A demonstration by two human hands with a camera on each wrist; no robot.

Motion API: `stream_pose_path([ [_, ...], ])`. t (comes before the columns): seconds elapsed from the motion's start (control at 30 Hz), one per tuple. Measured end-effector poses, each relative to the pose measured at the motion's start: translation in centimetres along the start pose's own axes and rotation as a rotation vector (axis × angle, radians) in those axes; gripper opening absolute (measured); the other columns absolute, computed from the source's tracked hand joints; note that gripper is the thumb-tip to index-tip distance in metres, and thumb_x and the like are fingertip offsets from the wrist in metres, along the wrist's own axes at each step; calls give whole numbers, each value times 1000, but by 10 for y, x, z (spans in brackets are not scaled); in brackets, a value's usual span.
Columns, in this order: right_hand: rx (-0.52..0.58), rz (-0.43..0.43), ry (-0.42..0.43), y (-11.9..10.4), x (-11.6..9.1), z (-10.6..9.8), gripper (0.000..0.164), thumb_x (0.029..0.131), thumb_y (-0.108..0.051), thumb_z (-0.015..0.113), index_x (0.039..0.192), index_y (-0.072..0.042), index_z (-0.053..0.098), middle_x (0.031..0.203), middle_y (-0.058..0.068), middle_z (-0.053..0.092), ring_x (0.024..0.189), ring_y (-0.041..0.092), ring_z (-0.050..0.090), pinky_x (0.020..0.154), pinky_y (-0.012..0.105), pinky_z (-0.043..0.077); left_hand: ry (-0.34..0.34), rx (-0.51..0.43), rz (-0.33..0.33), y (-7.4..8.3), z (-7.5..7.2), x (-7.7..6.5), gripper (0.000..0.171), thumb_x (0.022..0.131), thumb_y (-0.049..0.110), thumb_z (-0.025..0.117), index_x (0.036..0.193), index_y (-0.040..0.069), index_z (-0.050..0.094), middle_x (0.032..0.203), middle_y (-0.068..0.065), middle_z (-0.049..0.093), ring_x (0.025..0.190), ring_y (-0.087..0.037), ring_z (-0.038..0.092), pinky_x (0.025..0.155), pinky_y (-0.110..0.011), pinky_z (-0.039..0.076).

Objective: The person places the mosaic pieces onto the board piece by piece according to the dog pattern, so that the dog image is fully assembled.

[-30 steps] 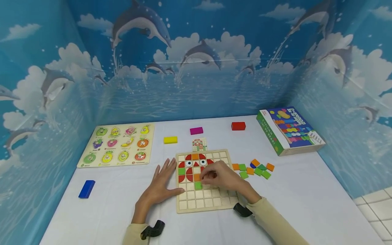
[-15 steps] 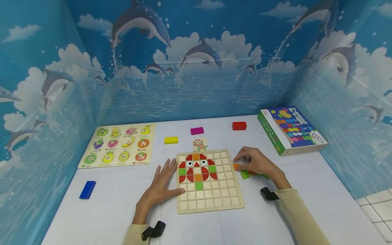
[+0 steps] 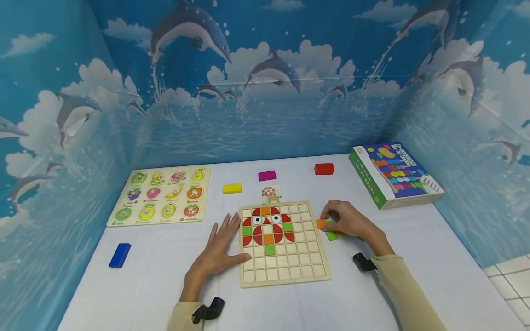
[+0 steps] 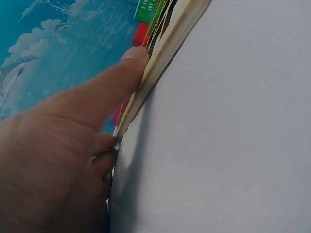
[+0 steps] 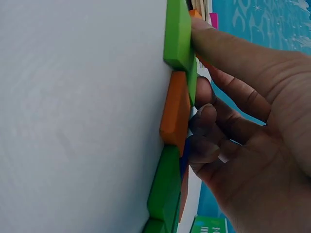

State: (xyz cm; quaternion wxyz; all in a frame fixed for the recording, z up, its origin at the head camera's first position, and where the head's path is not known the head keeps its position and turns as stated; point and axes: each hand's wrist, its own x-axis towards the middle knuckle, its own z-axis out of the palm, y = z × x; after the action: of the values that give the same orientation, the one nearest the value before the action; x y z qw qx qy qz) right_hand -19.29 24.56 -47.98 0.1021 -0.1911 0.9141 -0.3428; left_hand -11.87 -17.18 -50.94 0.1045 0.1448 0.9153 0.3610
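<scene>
A square wooden grid board (image 3: 290, 271) lies on the white table, holding red quarter-round, orange and green tiles in its upper left part. My left hand (image 3: 219, 250) rests at the board's left edge, fingers spread, thumb lying on its rim; the left wrist view shows the thumb (image 4: 107, 90) against that edge. Right of the board, my right hand (image 3: 348, 219) pinches an orange tile (image 3: 320, 224) between thumb and index finger. Under that hand lie loose tiles, among them a green tile (image 5: 178, 36) and an orange tile (image 5: 175, 109); the hand partly hides them.
Behind the board lies a small pattern card (image 3: 271, 194). Yellow (image 3: 232, 189), magenta (image 3: 267, 175), red (image 3: 324, 169) and blue blocks (image 3: 120, 255) stand around. A fruit puzzle board (image 3: 159, 195) lies at left, a game box (image 3: 395, 177) at back right.
My right hand has left the board and moved right to the loose tiles, where it now pinches an orange tile. My left hand has stayed at the board's edge.
</scene>
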Motion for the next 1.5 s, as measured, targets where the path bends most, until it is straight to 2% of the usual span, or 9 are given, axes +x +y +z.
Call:
stream_pose_path([
  [0.2,13,-6,34,-3,-1,-5,8,94,-10,84,97,-11,76,86,-1,64,82,20,56,67,23,48,-1,3,0,1,-1,1,114,86,51,88,174,19,23,181,5,13,168,-17,-2,136,-50,-8],
  [0.4,53,-24,86,-5,-3,-10,4,96,-11,83,98,-10,80,83,-2,68,76,18,56,62,22,48,3,4,3,2,-3,0,114,86,51,89,174,18,24,181,4,14,168,-18,-2,136,-50,-8],
  [0.5,111,-39,101,-14,-5,-12,5,96,-12,83,98,-9,81,84,-1,71,72,18,57,58,22,47,1,3,3,1,-3,0,114,86,51,89,174,18,23,181,4,14,168,-18,-2,136,-50,-8],
  [0.63,209,-82,103,-31,-5,-11,4,95,-10,83,98,-7,83,90,2,77,71,18,60,61,20,51,7,7,2,0,-4,0,114,86,51,89,174,19,24,181,4,14,168,-18,-1,136,-50,-8],
  [0.83,267,-148,68,-52,-1,1,5,93,-8,85,94,-3,83,88,1,79,66,13,58,60,19,50,8,-2,10,-1,-4,0,114,86,51,89,173,18,24,181,3,14,169,-19,-1,136,-50,-8],
  [0.97,277,-163,47,-65,0,11,6,92,-9,86,94,-3,84,86,0,79,65,12,56,58,18,46,7,-1,11,-1,-4,0,114,86,51,89,173,17,24,181,3,14,169,-19,-1,136,-50,-8],
  [1.03,283,-167,35,-69,1,16,7,92,-9,86,94,-3,84,86,0,79,66,12,57,59,18,48,4,2,10,-1,-5,1,114,86,52,88,173,17,24,181,3,14,168,-19,-1,136,-50,-8],
  [1.27,295,-183,14,-80,3,37,7,91,-11,88,91,-4,84,84,-1,78,68,11,59,58,18,50,10,11,15,1,-6,1,114,86,50,89,173,17,24,181,4,14,168,-18,-1,136,-49,-8],
  [1.5,279,-171,-32,-84,0,55,7,90,-11,88,85,-12,85,78,-5,77,67,9,59,58,19,51,1,2,3,2,-2,-1,112,86,47,90,173,17,26,181,3,15,169,-19,0,136,-51,-7],
])
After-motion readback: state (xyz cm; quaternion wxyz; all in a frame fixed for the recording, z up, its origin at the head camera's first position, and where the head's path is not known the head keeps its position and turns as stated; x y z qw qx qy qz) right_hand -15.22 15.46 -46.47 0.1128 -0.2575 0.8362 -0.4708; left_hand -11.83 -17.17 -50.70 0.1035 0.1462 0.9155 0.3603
